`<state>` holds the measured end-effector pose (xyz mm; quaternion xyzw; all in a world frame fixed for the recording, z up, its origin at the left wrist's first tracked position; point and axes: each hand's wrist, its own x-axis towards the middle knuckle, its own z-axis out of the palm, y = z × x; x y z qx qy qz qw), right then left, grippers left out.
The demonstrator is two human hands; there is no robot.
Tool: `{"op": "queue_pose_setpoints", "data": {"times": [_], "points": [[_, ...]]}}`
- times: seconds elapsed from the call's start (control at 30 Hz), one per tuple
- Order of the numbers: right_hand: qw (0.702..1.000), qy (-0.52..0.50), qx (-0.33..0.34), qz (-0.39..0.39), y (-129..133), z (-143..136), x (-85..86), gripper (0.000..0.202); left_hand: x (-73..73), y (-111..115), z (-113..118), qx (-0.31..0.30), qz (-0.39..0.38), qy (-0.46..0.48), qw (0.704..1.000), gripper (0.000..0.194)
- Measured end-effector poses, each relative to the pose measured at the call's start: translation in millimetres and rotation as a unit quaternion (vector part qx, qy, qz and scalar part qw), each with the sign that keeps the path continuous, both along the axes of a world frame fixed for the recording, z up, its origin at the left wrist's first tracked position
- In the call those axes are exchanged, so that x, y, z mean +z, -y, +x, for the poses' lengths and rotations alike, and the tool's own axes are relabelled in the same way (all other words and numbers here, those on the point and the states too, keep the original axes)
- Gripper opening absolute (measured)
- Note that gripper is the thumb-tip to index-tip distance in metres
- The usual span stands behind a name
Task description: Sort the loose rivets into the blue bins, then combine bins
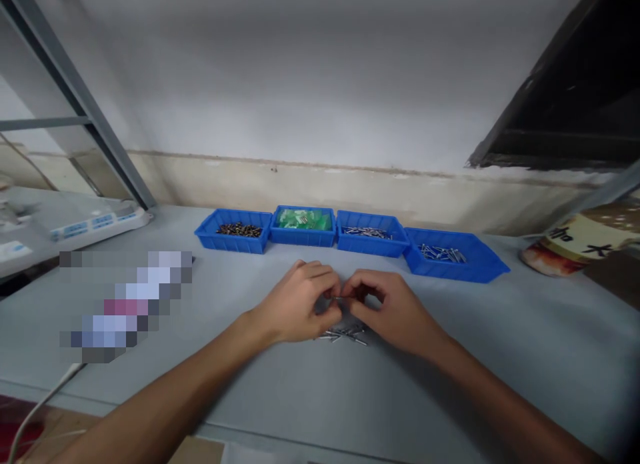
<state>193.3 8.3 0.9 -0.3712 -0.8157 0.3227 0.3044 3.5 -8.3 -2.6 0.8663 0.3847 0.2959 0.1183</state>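
My left hand (306, 301) and my right hand (383, 305) meet over the middle of the table, both with fingers pinched. Between their fingertips runs a slim metal fastener (339, 298), held from both sides; its ends are hidden by the fingers. Just below the hands, a small loose pile of slim silvery metal fasteners (345, 335) lies on the grey table, partly covered by the fingers. Whether these are screws or pins is too small to tell.
Along the wall stand blue bins holding brassy small parts (239, 231), a green plastic bag (304, 219), and silvery fasteners (367, 233), (443, 253). A labelled jar (575, 241) stands right. On the left lie a blurred-out device (133, 304) with a cable and a white power strip (100, 224).
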Motion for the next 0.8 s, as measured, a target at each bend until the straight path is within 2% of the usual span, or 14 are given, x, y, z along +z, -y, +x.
{"op": "queue_pose_setpoints", "data": {"times": [0.27, 0.47, 0.57, 0.8], "points": [[0.999, -0.027, -0.017, -0.037, 4.2, -4.5, -1.1, 0.013, -1.6, -0.8, -3.0, -0.021, 0.031, 0.002, 0.999, 0.004], [0.992, -0.046, -0.009, -0.115, 1.5, -4.3, -2.3, 0.012, -4.2, -1.6, -2.6, -0.016, 0.053, 0.009, 0.998, 0.006], [0.991, -0.028, -0.003, -0.129, 0.5, -3.1, -0.5, 0.014, -3.5, -1.8, -2.2, -0.016, 0.050, 0.008, 0.999, 0.006], [0.998, 0.033, -0.010, -0.058, -0.9, 3.8, 3.9, 0.017, -2.8, -2.6, -2.3, 0.008, 0.108, -0.054, 0.993, 0.011]]}}
